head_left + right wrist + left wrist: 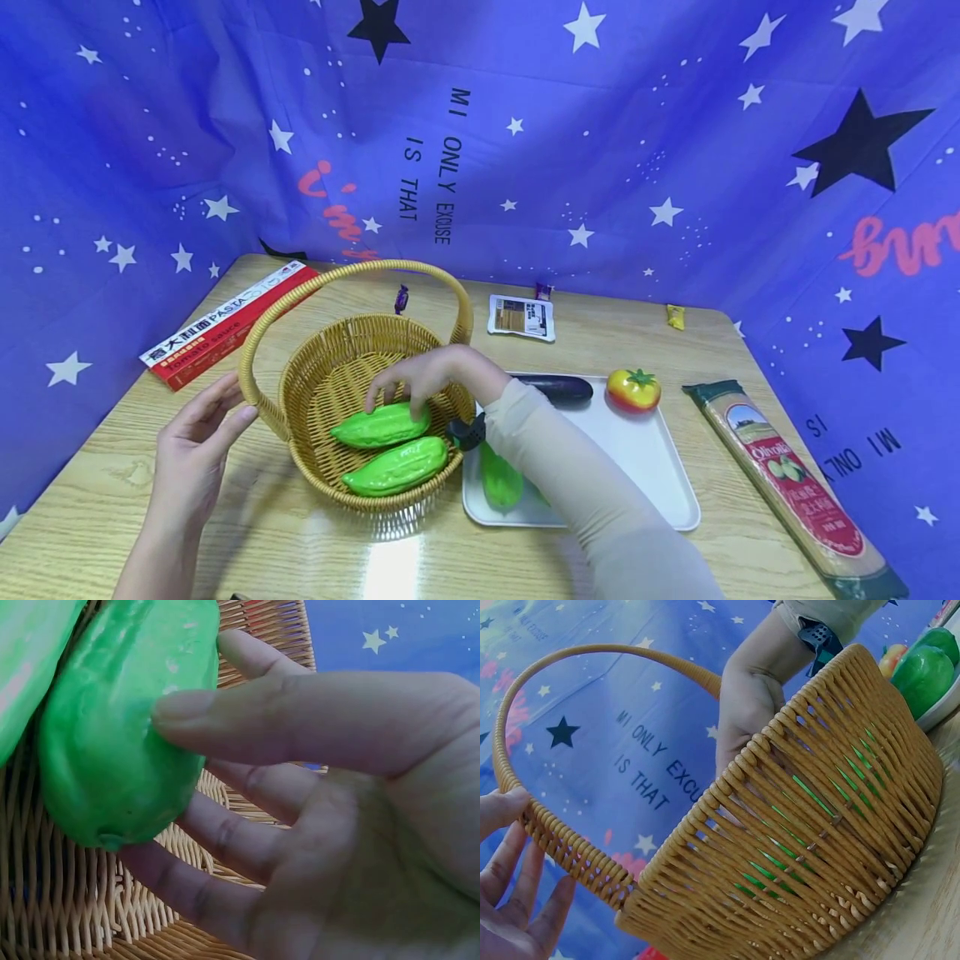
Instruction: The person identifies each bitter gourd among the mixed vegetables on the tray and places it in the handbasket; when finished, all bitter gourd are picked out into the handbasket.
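Note:
A wicker basket (360, 492) with a tall arched handle (592, 859) stands on the table, holding two ridged green toy bitter melons. My left hand (193, 442) is at the left foot of the handle, pinching it between thumb and fingers. Reaching over the basket's right side, my right hand (427, 375) holds the farther bitter melon (386, 425). The right wrist view has my thumb (187, 712) on top of this melon and the other fingers along its side and end. The nearer bitter melon (397, 467) lies beside it on the basket bottom.
Right of the basket a white tray (637, 467) bears an eggplant (558, 389), a red-yellow tomato (633, 390) and a green vegetable (500, 479). A pasta box (225, 325) lies at left, a noodle bag (787, 475) at right. A flat packet (521, 317) and small wrapped candies lie behind.

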A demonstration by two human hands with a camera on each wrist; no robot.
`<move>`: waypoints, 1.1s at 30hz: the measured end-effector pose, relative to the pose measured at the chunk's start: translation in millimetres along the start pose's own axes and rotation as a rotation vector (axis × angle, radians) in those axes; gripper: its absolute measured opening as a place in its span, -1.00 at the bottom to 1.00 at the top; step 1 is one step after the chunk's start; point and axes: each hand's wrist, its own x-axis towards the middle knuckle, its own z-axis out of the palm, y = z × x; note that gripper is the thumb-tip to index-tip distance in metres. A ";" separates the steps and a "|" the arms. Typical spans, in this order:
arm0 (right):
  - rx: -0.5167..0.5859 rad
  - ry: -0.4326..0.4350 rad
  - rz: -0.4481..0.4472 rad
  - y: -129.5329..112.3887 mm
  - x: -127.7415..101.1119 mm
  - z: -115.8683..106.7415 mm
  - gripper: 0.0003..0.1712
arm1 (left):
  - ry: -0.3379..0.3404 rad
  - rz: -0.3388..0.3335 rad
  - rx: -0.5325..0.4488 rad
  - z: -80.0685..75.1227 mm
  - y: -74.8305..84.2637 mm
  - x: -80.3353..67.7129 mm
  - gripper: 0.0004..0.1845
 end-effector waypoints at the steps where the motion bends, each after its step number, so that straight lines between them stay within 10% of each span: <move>1: 0.008 -0.004 0.003 0.1 -0.1 0.3 -0.19 | -0.002 0.002 -0.006 -0.1 -0.1 0.0 -0.52; 10: 0.025 0.000 -0.057 -1.8 -2.4 -2.6 -0.18 | -0.008 0.000 -0.024 -2.3 -1.9 -1.0 -0.52; 33: 0.201 0.343 -0.099 -7.4 -38.2 -13.3 -0.20 | 0.000 -0.006 -0.023 0.6 -0.1 -1.5 -0.52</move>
